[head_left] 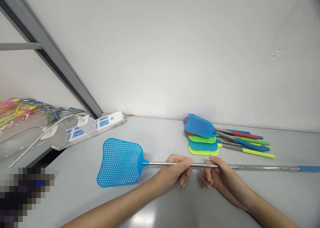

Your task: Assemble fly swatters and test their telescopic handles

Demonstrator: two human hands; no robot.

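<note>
A blue fly swatter (121, 163) lies across my view, its perforated head at the left and its metal telescopic rod drawn out long toward the right edge. The blue handle (309, 168) runs out of the picture there. My left hand (176, 169) pinches the rod between thumb and fingers, not far from the head. A short way to the right, my right hand (218, 173) also grips the rod, thumb on top. Behind the hands rests a pile of fly swatters (201, 125) in blue, red, green and yellow, their handles pointing right.
A white power strip (110, 121) with a plugged-in cable stands at the left back. Beyond it are clear plastic bags with colourful items (22, 111). A grey metal frame (57, 54) slants down to the grey table (82, 161), against a pale wall (175, 54).
</note>
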